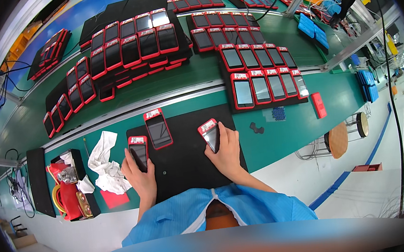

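My left hand is closed round a red-framed handheld device with a dark screen and a white label at its top. In my right hand is a second red-framed handheld device, tilted to the left, its screen catching light. Both are over a black mat at the table's front. Between them and a little farther off, a third such device lies face up on the mat, touched by neither hand. My fingers cover the outer sides of the two held devices.
Stacked rows of similar devices stand on black foam at the back; another batch lies right of the mat. Left are crumpled white cloth and a tool box with a glass jar. A red block sits near the right edge.
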Tool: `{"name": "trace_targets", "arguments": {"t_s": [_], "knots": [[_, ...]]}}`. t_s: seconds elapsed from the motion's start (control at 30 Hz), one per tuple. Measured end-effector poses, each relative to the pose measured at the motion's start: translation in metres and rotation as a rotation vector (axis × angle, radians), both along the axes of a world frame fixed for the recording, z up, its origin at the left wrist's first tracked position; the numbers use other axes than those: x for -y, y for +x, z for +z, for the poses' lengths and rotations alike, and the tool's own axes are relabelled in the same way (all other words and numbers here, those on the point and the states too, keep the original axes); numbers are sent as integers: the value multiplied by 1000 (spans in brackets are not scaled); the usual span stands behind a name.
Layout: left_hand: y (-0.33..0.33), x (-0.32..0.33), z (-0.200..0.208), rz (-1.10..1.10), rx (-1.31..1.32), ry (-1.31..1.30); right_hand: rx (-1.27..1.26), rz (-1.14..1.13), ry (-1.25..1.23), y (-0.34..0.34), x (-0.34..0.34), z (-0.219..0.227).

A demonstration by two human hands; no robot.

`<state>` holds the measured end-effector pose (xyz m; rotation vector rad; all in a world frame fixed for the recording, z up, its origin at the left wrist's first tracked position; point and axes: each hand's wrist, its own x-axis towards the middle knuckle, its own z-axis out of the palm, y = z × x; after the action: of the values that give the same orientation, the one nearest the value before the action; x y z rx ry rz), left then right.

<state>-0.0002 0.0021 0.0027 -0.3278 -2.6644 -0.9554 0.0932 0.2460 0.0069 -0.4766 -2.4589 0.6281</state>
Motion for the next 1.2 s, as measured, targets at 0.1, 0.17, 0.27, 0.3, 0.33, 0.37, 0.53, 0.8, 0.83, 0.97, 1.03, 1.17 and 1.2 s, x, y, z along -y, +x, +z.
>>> {"name": "trace_targets", "arguments": {"t_s": [0.1,0.17,0.27,0.3,0.33,0.37,0.53,0.8,0.83,0.97,1.03,1.17,1.2], "knots": [[1,0,0,7,2,-5,6,-3,5,0,0,-1],[1,0,0,11,11,0,6,-2,-2,0,1,1],[1,0,-1,14,-9,-30,2,3,-5,1,1,1],[0,1,-1,14,-9,-30,2,4,-5,0,0,1],[0,1,-1,8,-11,-25,2,6,1,0,0,1],[0,1,-2,2,-13,-19,2,7,7,0,0,1],[6,-16,26,-28,30,102,10,-50,-25,2,-13,15],[8,-120,30,-448,-48,-8,134,-155,-7,-10,-24,19],[7,-129,26,-454,-104,-86,120,-151,-6,-9,-25,16],[-1,-130,27,-446,-127,-98,96,-102,-43,6,-30,23],[-17,-126,41,-343,-234,-190,81,-95,-22,17,-38,20],[-48,-103,24,-102,-154,-316,41,-40,-29,32,-42,20],[-49,-96,19,-103,-71,-286,36,-44,-28,35,-43,19]]}}
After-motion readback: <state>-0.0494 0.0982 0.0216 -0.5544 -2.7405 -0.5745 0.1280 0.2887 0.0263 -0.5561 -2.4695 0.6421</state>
